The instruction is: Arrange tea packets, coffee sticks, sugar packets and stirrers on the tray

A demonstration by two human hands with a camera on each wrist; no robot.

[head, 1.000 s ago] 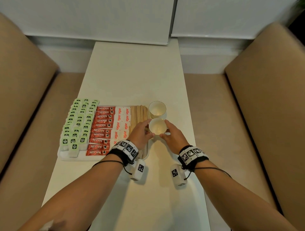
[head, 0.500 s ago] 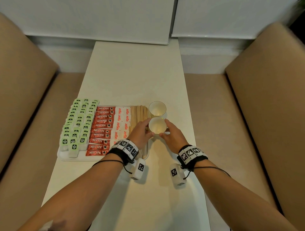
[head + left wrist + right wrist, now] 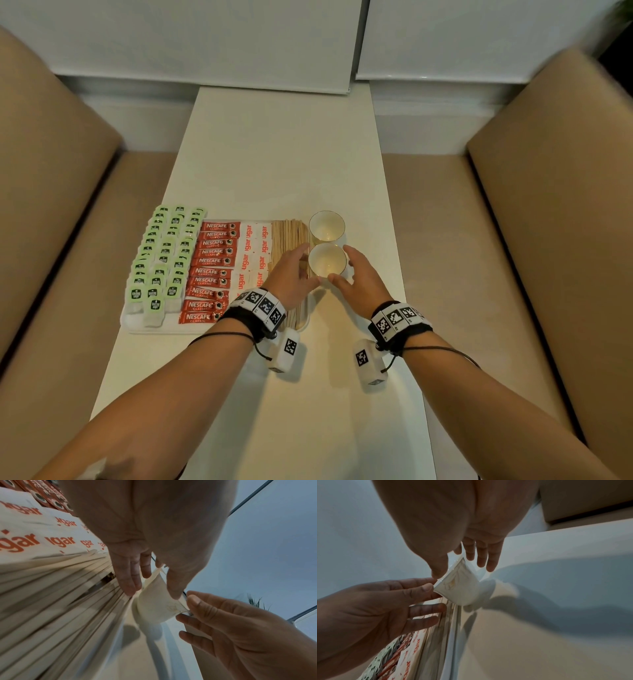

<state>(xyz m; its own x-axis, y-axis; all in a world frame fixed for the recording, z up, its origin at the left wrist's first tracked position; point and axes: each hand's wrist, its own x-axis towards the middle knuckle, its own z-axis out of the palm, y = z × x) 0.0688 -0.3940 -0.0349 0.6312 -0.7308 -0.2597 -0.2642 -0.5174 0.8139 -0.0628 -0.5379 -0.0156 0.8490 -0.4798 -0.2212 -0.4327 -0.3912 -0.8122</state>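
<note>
Since a second ago, both hands have loosened around the near cup (image 3: pixel 327 260). The fingers that cupped its sides then are now straighter and spread, and the cup stands on the table (image 3: pixel 284 164) in the same spot, directly in front of the far cup (image 3: pixel 327 226). This reads as a release: the cup is placed, and the arranging looks close to finished.

The left hand (image 3: pixel 291 274) is open, fingers extended over the stirrers (image 3: pixel 289 236), with its thumb tip at or just beside the cup rim in the left wrist view. The right hand (image 3: pixel 359 277) is likewise open on the cup's other side; whether its thumb touches the rim cannot be told. Neither hand grips anything.

The tray (image 3: pixel 137 329) lies just left of the cups and under the left hand. It holds, from left to right, tea packets (image 3: pixel 164 253), coffee sticks (image 3: pixel 214 270), sugar packets (image 3: pixel 255 250) and the stirrers, in tidy columns.
</note>
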